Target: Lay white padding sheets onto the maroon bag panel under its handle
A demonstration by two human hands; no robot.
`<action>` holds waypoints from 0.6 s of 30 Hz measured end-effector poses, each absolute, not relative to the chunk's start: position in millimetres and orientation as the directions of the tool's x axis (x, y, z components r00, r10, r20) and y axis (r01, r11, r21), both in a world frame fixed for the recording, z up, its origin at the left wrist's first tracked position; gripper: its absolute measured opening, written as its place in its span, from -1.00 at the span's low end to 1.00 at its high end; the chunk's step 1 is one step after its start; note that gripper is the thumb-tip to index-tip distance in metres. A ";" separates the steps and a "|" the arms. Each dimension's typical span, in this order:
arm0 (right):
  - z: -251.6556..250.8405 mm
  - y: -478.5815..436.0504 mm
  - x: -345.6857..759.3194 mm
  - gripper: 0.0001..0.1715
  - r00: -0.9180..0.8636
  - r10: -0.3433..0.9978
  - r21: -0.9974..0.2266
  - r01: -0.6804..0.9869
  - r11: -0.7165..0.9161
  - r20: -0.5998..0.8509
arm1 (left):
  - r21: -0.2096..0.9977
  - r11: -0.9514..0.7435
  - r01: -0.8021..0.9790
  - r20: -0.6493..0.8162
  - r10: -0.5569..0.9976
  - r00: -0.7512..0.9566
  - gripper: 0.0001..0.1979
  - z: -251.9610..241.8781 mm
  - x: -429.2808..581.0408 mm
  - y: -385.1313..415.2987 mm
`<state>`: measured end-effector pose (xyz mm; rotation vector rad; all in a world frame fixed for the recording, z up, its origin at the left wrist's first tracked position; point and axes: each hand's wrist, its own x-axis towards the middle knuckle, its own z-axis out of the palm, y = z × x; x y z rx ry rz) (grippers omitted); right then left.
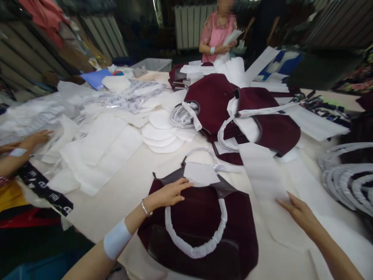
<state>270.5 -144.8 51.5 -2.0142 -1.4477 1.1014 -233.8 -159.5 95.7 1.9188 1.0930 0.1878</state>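
Note:
A dark maroon bag (201, 229) lies flat on the table in front of me, with a white wrapped handle (198, 249) looped over it. My left hand (169, 193) rests on the bag's upper left edge, fingers stretched out flat near a white paper piece (201, 174) at the bag's mouth. My right hand (297, 210) lies open on a long white sheet (262, 171) to the right of the bag, fingertips touching it.
More maroon bags (262, 116) are piled further back. White fabric sheets (99, 151) and round white pieces (160, 134) cover the left. A co-worker's hand (36, 138) rests at the left edge. Another person in pink (217, 33) stands at the far end. Coiled handles (349, 182) lie right.

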 end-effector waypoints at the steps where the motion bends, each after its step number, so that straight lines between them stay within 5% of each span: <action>1: 55.4 -136.8 266.3 -0.32 0.093 0.912 -0.732 0.567 -0.378 -0.399 | 0.680 -0.268 0.682 -0.274 0.771 0.576 -0.33 90.3 -226.8 -152.8; 6: 42.4 -92.1 264.2 -0.37 -0.045 0.865 -0.767 0.486 -0.419 -0.501 | 0.377 -0.432 0.819 -0.356 0.749 0.559 -0.39 47.5 -199.2 -131.0; 13: -31.2 -74.3 293.5 -0.25 0.229 0.919 -0.575 0.724 -0.382 -0.322 | 0.328 -0.455 0.828 -0.362 0.750 0.555 -0.49 20.9 -189.2 -139.1; 18: -31.4 -78.6 283.7 -0.37 0.172 0.984 -0.451 0.876 -0.173 -0.043 | 0.302 -0.313 0.900 -0.434 0.796 0.422 -0.23 4.0 -180.3 -137.5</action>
